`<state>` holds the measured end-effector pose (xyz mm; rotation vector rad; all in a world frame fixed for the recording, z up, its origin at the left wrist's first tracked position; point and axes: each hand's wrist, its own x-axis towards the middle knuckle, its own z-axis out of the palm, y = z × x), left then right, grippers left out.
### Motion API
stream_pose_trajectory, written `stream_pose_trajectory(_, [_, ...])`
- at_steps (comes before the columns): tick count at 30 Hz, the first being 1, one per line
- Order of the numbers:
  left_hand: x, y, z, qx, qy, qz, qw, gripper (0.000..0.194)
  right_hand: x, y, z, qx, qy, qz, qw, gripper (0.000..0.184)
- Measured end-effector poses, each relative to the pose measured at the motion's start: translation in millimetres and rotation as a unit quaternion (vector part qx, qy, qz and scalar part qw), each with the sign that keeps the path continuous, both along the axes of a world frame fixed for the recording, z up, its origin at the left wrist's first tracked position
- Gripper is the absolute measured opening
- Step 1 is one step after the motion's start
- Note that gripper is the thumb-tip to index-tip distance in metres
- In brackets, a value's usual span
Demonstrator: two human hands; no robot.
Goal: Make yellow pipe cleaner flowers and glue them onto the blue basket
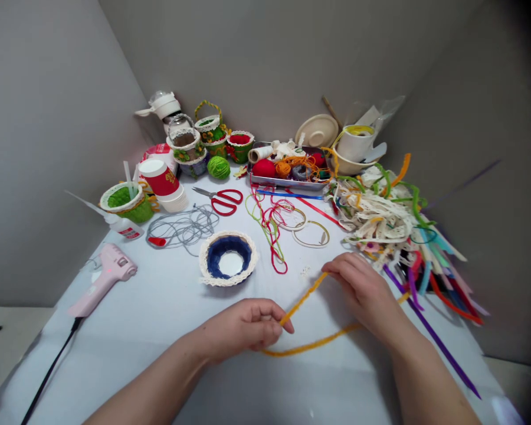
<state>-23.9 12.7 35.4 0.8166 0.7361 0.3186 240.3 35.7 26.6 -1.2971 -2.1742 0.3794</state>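
Observation:
A fuzzy orange-yellow pipe cleaner (pixel 307 299) is pinched in both my hands, bent so that one stretch runs tautly between them and another curves below. My left hand (pixel 259 323) grips it near the fold, thumb against fingers. At the upper end of the straight stretch, the fingertips of my right hand (pixel 358 286) close on it. The lower strand passes behind my right hand, and a bit of orange shows beyond. Just past my left hand stands a small dark blue woven basket (pixel 228 260) with white lace trim round its rim.
Left lie a pink glue gun (pixel 106 277), glue bottle (pixel 123 226), grey cord (pixel 183 227) and red-handled scissors (pixel 223 199). Finished small baskets (pixel 186 144) and paper cups (pixel 161 180) stand behind. A metal tray (pixel 289 182) holds yarn. Lace (pixel 371 212) and coloured pipe cleaners (pixel 451 277) heap up right.

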Motion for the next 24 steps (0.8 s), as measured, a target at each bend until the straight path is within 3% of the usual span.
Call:
stream_pose_trajectory(11, [-1.4,2.5,-5.1,0.02,0.031,0.008,0.999,0.029,5.2,2.3,-1.8,0.028,0.005,-0.017,0.999,0.026])
stream_pose_trajectory(14, [-5.2,3.0,-3.7,0.011,0.032,-0.024,0.999,0.028,13.4,3.9,-1.5,0.027,0.005,-0.005,1.0,0.025])
stream_pose_trajectory(16, [-8.1,2.4,-1.2,0.021,0.03,-0.075,0.997,0.024,27.8,6.1,-0.4,0.042,0.002,-0.029,0.999,0.024])
stream_pose_trajectory(19, [-8.2,-0.4,-0.1,0.021,0.015,-0.114,0.993,0.019,51.4,9.0,1.5,0.082,0.017,-0.125,0.989,0.021])
stream_pose_trajectory(24, [-0.1,-3.9,-10.7,-0.002,-0.017,-0.009,1.0,0.027,44.3,7.8,-5.7,0.024,0.086,-0.16,0.983,0.014])
